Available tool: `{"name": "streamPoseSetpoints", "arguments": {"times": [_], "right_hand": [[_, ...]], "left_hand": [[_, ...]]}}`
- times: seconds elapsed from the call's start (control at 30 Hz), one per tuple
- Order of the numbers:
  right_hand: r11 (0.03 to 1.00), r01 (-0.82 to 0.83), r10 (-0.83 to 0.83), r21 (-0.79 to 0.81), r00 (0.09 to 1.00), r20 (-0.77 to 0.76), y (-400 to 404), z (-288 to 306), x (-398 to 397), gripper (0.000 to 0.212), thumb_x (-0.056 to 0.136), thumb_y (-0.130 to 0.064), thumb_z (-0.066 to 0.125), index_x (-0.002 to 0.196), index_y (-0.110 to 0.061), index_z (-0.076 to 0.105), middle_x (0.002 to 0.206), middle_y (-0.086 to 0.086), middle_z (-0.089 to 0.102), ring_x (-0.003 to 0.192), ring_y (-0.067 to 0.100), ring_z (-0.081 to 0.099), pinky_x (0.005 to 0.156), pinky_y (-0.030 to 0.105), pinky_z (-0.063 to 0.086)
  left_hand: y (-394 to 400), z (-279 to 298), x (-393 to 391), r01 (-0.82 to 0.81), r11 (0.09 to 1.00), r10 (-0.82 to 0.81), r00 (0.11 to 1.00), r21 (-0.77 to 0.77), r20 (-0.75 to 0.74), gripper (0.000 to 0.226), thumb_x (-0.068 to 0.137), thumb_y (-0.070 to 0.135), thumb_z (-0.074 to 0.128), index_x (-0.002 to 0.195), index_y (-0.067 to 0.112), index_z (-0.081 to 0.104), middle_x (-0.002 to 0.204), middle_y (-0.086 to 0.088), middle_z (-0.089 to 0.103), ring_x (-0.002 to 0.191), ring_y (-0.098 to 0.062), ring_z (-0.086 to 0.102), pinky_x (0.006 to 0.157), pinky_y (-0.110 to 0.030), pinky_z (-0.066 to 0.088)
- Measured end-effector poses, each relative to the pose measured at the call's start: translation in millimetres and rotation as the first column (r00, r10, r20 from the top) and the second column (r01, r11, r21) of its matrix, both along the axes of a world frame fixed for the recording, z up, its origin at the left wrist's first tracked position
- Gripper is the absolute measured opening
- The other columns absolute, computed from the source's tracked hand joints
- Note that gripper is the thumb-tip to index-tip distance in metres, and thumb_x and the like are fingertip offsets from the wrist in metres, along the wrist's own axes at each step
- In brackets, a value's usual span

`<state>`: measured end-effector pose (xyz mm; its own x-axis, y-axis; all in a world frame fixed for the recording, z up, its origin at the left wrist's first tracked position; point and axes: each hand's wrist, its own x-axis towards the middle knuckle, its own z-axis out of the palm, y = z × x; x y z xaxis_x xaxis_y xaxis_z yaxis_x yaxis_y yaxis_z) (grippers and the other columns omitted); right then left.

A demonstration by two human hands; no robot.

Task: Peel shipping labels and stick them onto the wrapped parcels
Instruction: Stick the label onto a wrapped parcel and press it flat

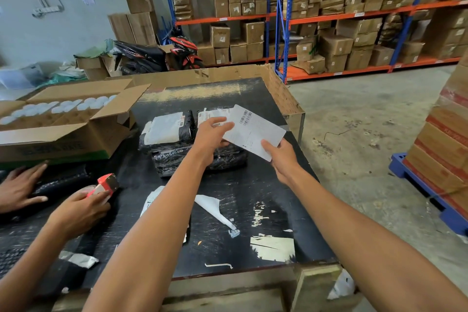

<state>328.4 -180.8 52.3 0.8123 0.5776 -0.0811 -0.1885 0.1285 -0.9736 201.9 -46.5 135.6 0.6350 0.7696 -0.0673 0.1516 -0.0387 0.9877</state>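
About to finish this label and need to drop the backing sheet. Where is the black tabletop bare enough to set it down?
Barest: the far strip of the tabletop between the wrapped parcels and the cardboard wall. The right edge near the right hand is also bare. Crowded: left side, with the open carton, tape dispenser and another person's hands.

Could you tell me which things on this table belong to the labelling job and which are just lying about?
Job: shipping label held in left hand and right hand; black wrapped parcels.
Lying about: open carton, peeled backing paper, red tape dispenser.
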Motion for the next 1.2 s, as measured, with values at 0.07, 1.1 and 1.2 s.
{"name": "streamPoseSetpoints", "arguments": {"times": [0.07,1.1,1.2], "right_hand": [[1.0,-0.022,0.022,0.01,0.998,-0.053,-4.1,3.8,-1.3,0.039,0.099,-0.01,0.063,0.136,-0.018,0.057,0.129,-0.002,0.067,0.115,0.017,0.065,0.087,0.033,0.059],[0.997,-0.079,0.079,-0.007,0.981,0.177,61.0,58.2,36.7,0.006,0.098,-0.02,0.065,0.101,-0.02,0.069,0.107,-0.001,0.075,0.102,0.019,0.072,0.089,0.044,0.061],[0.997,0.007,0.014,-0.082,0.967,0.254,89.0,60.8,41.8,0.01,0.093,-0.026,0.069,0.101,-0.023,0.075,0.102,-0.007,0.076,0.101,0.015,0.071,0.092,0.042,0.059]], "left_hand": [[-3.3,-1.1,2.9,-0.028,1.0,0.028,0.999,-0.009,0.041,0.02,0.092,0.004,0.067,0.112,0.005,0.067,0.106,-0.009,0.07,0.095,-0.022,0.069,0.062,-0.026,0.059],[51.2,9.7,24.2,-0.081,0.992,0.078,0.996,0.095,0.036,0.012,0.092,0.015,0.072,0.091,0.003,0.071,0.094,-0.01,0.074,0.076,-0.02,0.064,0.068,-0.027,0.056],[75.7,16.5,32.2,-0.108,0.989,0.105,0.994,0.103,0.035,0.01,0.094,0.008,0.07,0.085,0.003,0.069,0.083,-0.01,0.07,0.065,-0.017,0.058,0.066,-0.028,0.054]]}}
